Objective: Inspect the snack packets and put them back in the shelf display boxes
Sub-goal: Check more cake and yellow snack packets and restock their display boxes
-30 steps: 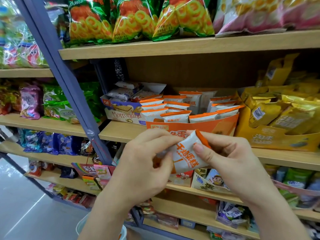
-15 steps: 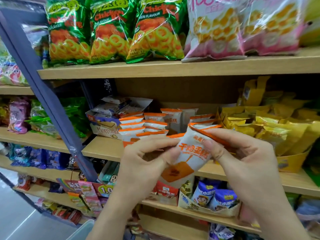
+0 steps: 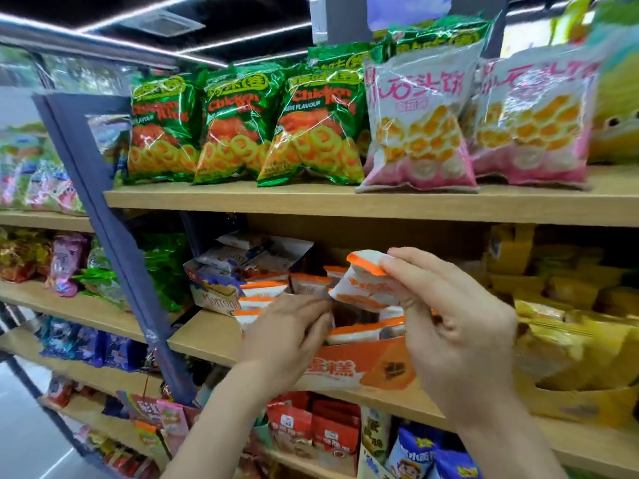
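- Wooden shelf (image 3: 214, 337) carries the display box (image 3: 363, 368), just below the fingers (image 3: 397, 271).
- Right hand (image 3: 460, 333) pinches the packet (image 3: 366, 288), now raised over the box; return looks near.
- Left hand (image 3: 287, 337) blurred, hold unclear.

My left hand (image 3: 290, 337) has let go of the packet (image 3: 367, 285) and has gone to the left part of the orange box (image 3: 363, 369). Its bent fingers are now among the packets (image 3: 262, 288) standing there; whether they grip one I cannot tell. Only my right hand (image 3: 460, 326) holds the packet now, pinching it at its orange top edge. Before, it was lower, in front of the box; now it is lifted above the box. My head has tilted up, so the green bags (image 3: 242, 126) on the upper shelf (image 3: 311, 202) show whole, and the ceiling (image 3: 103, 15) too.
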